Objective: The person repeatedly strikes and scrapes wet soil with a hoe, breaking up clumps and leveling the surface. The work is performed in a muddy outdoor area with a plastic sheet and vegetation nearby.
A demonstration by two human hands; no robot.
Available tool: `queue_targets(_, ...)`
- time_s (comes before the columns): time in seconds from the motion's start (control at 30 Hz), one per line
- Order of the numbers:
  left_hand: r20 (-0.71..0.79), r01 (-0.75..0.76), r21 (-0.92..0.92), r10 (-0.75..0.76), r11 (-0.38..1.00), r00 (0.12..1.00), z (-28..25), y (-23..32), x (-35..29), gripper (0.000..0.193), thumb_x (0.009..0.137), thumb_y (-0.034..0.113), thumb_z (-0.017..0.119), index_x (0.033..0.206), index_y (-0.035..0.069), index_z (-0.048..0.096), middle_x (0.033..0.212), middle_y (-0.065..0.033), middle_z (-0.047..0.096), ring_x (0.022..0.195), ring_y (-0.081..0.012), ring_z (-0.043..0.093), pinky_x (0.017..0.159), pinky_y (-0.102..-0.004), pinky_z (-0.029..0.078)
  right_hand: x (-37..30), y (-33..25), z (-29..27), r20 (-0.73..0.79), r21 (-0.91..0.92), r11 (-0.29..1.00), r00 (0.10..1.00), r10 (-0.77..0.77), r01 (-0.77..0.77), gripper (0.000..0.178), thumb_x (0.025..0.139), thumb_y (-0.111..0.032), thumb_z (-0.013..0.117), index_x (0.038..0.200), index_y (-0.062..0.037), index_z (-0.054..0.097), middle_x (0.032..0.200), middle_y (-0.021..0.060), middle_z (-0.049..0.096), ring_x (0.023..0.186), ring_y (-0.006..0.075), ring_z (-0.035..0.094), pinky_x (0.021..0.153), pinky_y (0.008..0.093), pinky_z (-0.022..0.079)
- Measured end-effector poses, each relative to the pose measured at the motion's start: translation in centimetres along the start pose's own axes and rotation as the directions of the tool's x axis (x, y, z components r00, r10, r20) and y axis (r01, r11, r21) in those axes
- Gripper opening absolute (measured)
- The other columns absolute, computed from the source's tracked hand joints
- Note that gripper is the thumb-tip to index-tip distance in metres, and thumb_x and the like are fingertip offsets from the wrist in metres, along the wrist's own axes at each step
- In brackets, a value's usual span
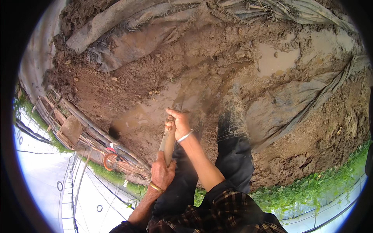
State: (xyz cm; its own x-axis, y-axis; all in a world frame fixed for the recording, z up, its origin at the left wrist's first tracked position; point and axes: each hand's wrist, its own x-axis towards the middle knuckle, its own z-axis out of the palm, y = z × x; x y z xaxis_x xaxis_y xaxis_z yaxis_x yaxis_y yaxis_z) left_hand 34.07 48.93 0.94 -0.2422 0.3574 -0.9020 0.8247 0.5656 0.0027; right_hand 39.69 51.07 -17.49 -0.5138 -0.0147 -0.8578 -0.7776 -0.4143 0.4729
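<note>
Both my hands grip a pale wooden tool handle (168, 144) in front of my legs. My left hand (162, 171), with a gold-coloured bracelet at the wrist, is wrapped round the handle nearer my body. Farther forward, my right hand (179, 123), with a silver-coloured bangle, closes round it, the thumb pointing left. The tool's working end cannot be made out against the brown, blurred mud beyond my right hand. Wet mud (202, 85) lies around my feet, and mud coats my right boot (232, 112).
Muddy grey fabric (147, 29) lies in folds along the far side, and another sheet (291, 99) lies at right. Murky puddle water (278, 60) stands at far right. Poles and sticks (101, 136) border the left. Green plants (311, 194) grow at the near right.
</note>
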Motion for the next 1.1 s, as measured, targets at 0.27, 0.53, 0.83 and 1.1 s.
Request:
queue_targets(0.27, -0.038, 0.092, 0.104, -0.088, 0.99, 0.995, 4.5, -0.7, 4.9, 0.033, 0.086, 0.013, 0.064, 0.105, -0.005, 0.043, 0.072, -0.0338, 0.061, 0.074, -0.0509, 0.063, 0.062, -0.0559, 0.051, 7.2, -0.9, -2.2, 0.036, -0.063, 0.995, 0.996, 0.084, -0.082, 0.032, 0.085, -0.018, 0.075, 0.077, -0.0125, 0.045, 0.067, -0.0019, 0.043, 0.045, 0.008, 0.041, 0.041, 0.0257, 0.033)
queue_targets(0.53, 0.158, -0.005, -0.174, 0.033, 0.985, 0.987, 0.8, -1.3, 4.7, 0.027, 0.08, 0.009, 0.068, 0.097, -0.004, 0.051, 0.07, -0.0227, 0.056, 0.067, -0.0314, 0.057, 0.061, -0.0428, 0.048, 1.8, -1.7, -1.2, -0.255, -0.085, 0.982, 0.949, -0.186, 0.17, 0.024, 0.083, -0.016, 0.075, 0.087, -0.0042, 0.055, 0.074, 0.0049, 0.05, 0.047, 0.0135, 0.046, 0.04, 0.0297, 0.038)
queue_targets(0.83, 0.071, -0.02, -0.113, 0.028, 0.993, 0.997, -0.9, -0.3, 1.4, 0.029, 0.08, 0.011, 0.07, 0.098, -0.001, 0.052, 0.072, -0.0224, 0.06, 0.068, -0.0333, 0.061, 0.063, -0.0426, 0.049, -1.3, -0.9, 0.6, -0.145, 0.015, 0.993, 0.983, -0.116, 0.12, 0.019, 0.082, -0.011, 0.074, 0.082, -0.0058, 0.056, 0.065, 0.0002, 0.048, 0.043, 0.0118, 0.044, 0.038, 0.0299, 0.035)
queue_targets(1.1, -0.062, 0.091, 0.145, -0.083, 0.985, 0.995, 5.7, -1.2, 7.0, 0.033, 0.08, 0.012, 0.065, 0.102, -0.004, 0.047, 0.075, -0.0323, 0.063, 0.074, -0.0503, 0.063, 0.067, -0.0553, 0.051, 8.5, -2.2, -2.8, 0.01, -0.113, 0.987, 0.993, 0.118, -0.116, 0.03, 0.088, -0.016, 0.071, 0.078, -0.0135, 0.043, 0.064, -0.0022, 0.041, 0.044, 0.0085, 0.04, 0.041, 0.0264, 0.033)
